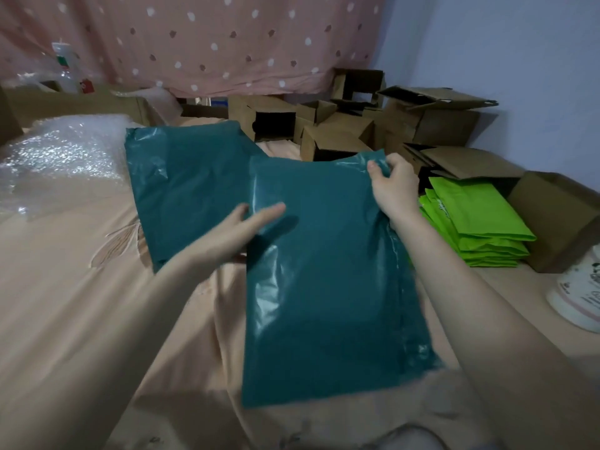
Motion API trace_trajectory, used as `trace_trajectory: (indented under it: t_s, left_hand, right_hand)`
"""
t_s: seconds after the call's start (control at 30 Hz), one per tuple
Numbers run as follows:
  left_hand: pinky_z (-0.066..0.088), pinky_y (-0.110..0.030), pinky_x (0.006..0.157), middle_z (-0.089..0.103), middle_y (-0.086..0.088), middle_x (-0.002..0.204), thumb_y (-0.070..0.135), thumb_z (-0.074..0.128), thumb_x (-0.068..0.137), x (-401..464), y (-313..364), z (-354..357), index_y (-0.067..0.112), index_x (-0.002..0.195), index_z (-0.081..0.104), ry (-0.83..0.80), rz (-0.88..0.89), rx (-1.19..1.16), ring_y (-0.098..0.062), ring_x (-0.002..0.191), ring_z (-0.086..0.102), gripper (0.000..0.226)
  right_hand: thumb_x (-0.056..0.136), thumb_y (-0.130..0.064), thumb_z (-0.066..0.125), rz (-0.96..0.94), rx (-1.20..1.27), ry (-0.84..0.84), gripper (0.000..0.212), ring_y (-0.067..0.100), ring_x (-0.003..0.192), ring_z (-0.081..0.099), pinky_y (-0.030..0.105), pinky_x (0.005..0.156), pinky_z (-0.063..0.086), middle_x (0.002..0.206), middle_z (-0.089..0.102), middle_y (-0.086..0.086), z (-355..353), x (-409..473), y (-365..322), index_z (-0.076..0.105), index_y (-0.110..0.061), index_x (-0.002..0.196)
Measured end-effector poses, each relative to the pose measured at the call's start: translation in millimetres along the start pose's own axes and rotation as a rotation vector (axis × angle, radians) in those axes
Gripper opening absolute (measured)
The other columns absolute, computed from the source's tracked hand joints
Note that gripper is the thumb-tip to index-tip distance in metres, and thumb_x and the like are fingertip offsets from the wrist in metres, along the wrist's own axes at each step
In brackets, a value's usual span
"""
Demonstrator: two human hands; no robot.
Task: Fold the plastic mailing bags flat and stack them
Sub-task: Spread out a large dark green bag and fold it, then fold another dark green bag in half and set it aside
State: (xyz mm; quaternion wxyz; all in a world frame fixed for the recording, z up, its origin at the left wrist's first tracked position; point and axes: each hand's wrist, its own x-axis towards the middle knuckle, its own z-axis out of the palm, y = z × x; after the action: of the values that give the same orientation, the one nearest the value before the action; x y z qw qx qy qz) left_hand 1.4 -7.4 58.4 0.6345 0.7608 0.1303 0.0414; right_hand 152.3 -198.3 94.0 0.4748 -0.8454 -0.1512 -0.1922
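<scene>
Landmark: peach bedsheet [81, 303], everything sits on it or at its edges.

Held teal mailing bag [331, 287]: lifted over the middle of the sheet, long side running toward the camera, lower end close to the sheet, glossy and lightly wrinkled.

Right hand [394, 190]: pinches the bag's far right corner, thumb on the front, fingers curled behind the plastic.

Left hand [237, 228]: at the bag's left edge, thumb straight on the front face, fingers slipped behind the film. Partly hidden, but it has hold of the edge.

Second teal bag [181, 190]: lies flat on the sheet, farther back and left of the held one. The held bag overlaps its right edge in view; cannot tell if they touch.

Bubble wrap [61, 154]: far left side of the sheet.

Stack of green bags [477, 219]: folded, piled at the sheet's right edge.

Cardboard boxes [337, 138]: open, clustered along the sheet's far edge and right side, under a pink dotted curtain [211, 37].
</scene>
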Motion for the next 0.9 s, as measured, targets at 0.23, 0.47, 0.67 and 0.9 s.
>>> trace_trajectory:
  t_s: [0.23,0.47,0.67,0.9]
  left_hand:
    - [0.052,-0.022,0.074,0.067,0.008,0.109,0.041,0.077,0.072,18.1,0.4,29.9,0.024,0.120,0.051,0.137,0.073,-0.251,-0.008,0.092,0.067,0.056]
    - [0.053,-0.033,0.086,0.061,0.005,0.115,0.049,0.073,0.073,68.4,17.7,50.0,0.022,0.120,0.046,0.231,0.055,-0.378,-0.014,0.099,0.063,0.060]
    - [0.048,-0.038,0.095,0.054,0.001,0.127,0.040,0.063,0.084,112.2,19.7,94.1,0.026,0.142,0.024,0.078,0.018,-0.417,-0.019,0.107,0.059,0.071]
    - [0.020,-0.030,0.114,0.012,-0.004,0.156,0.043,0.049,0.091,134.8,-4.0,121.1,0.017,0.151,0.008,0.017,0.108,0.183,-0.022,0.141,0.021,0.077]
  right_hand:
    - [0.091,-0.057,0.041,0.266,0.174,-0.160,0.043,0.021,0.096,0.049,0.035,0.079,0.037,0.087,0.048,-0.007,-22.6,17.2,9.3,0.044,-0.016,0.104]
    - [0.083,-0.046,0.064,0.270,-0.041,-0.430,0.074,0.020,0.108,0.052,0.033,0.090,0.041,0.113,0.045,-0.005,-53.6,19.8,25.7,0.024,-0.020,0.139]
    - [0.090,-0.024,0.056,0.072,-0.507,-0.261,0.053,0.036,0.119,0.044,0.038,0.095,0.038,0.128,0.047,0.016,-50.0,33.1,59.6,0.035,-0.016,0.139]
    - [0.101,-0.038,0.030,-0.117,-0.650,-0.488,0.052,0.025,0.142,0.021,0.033,0.115,0.015,0.155,0.023,0.010,-21.2,29.3,86.9,0.029,-0.014,0.147]
